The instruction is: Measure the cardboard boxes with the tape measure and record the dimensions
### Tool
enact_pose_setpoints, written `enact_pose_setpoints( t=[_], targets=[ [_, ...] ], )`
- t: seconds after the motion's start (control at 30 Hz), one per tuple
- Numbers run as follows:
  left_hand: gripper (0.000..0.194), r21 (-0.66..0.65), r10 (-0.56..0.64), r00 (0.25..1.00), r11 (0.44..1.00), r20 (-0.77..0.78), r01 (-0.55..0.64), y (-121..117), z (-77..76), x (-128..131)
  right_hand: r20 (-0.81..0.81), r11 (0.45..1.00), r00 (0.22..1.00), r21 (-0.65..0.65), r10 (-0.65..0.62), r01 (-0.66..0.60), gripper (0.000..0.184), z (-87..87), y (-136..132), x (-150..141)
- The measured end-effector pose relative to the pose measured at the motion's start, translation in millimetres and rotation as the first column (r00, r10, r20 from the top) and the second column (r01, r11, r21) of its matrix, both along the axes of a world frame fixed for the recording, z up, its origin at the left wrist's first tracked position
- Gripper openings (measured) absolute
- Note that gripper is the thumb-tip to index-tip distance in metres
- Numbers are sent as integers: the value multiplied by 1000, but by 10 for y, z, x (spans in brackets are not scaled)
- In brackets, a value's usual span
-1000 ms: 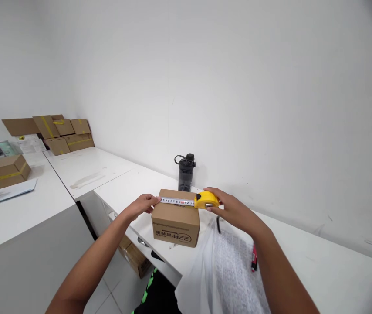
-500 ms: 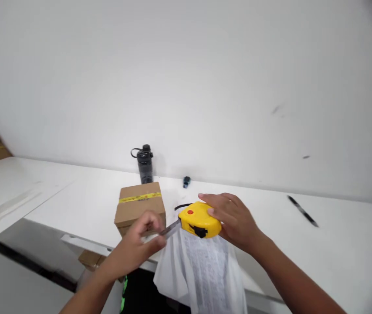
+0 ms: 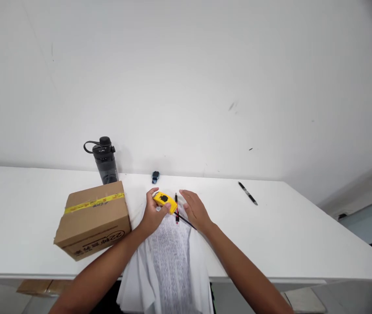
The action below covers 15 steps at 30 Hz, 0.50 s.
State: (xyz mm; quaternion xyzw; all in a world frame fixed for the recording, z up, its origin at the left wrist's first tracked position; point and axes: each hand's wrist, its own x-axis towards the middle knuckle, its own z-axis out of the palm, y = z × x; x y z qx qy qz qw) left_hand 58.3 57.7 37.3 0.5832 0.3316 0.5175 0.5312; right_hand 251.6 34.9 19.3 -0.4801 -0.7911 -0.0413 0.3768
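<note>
My left hand (image 3: 153, 213) is closed around a yellow tape measure (image 3: 164, 201), whose black button faces up. No blade shows out of its case. A black wrist strap (image 3: 186, 220) trails from it towards my right hand (image 3: 197, 211). That hand is just to the right, fingers extended and apart, holding nothing. Between the hands a black and red pen (image 3: 177, 203) lies partly behind the strap. Below them is a white cloth (image 3: 173, 261) with a dense grey pattern, hanging past the table's front edge.
A cardboard box (image 3: 91, 218) with yellow tape sits left of my left forearm on the white table (image 3: 258, 235). Behind it stands a dark bottle (image 3: 106, 161). A small dark blue object (image 3: 155, 176), perhaps a watch, lies near the wall. Another black pen (image 3: 247, 192) rests to the right.
The tape measure has passed from my right hand to my left, and its pulled-out blade no longer shows. My right hand has let go. The view has shifted right.
</note>
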Motion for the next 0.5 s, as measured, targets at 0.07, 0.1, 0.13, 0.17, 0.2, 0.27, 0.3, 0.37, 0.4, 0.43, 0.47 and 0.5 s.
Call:
enact_pose_setpoints(
  t=[0.07, 0.1, 0.13, 0.17, 0.2, 0.27, 0.3, 0.37, 0.4, 0.43, 0.47, 0.5],
  targets=[
    [71, 23, 53, 998, 998, -20, -53, 71, -57, -54, 93, 995, 996, -100, 3, 7, 45, -65, 51, 26],
    [71, 23, 82, 996, 996, -25, -82, 106, -83, -67, 137, 989, 990, -147, 21, -1, 42, -82, 64, 51],
    [70, 8, 111, 993, 994, -24, -111, 142, -108, -70, 158, 984, 987, -178, 31, -2, 40, -89, 69, 89],
    [68, -21, 139, 990, 990, -18, -139, 178, -132, -64, 156, 981, 988, -194, 24, 7, 41, -88, 69, 141],
    [66, -58, 158, 987, 986, -9, -158, 213, -157, -53, 135, 980, 991, -196, -4, 31, 44, -81, 66, 206],
    [64, -127, 176, 984, 977, 8, -173, 271, -207, -24, 70, 972, 989, -190, -131, 142, 49, -64, 58, 342],
    [65, -148, 175, 985, 974, 9, -171, 292, -230, -11, 38, 958, 977, -191, -209, 212, 49, -61, 55, 396],
    [66, -163, 164, 986, 973, 0, -162, 313, -265, 7, 13, 909, 935, -228, -354, 348, 47, -72, 58, 447],
    [67, -162, 156, 988, 975, -9, -155, 316, -275, 11, 25, 878, 912, -260, -409, 401, 48, -86, 65, 441],
    [69, -159, 147, 989, 976, -18, -148, 316, -282, 13, 54, 848, 894, -295, -446, 441, 50, -102, 76, 421],
    [70, -155, 140, 990, 978, -28, -142, 315, -286, 14, 96, 818, 880, -332, -466, 469, 53, -118, 92, 393],
    [71, -153, 136, 990, 978, -35, -140, 315, -288, 14, 144, 786, 866, -371, -478, 495, 55, -132, 110, 364]
  ],
)
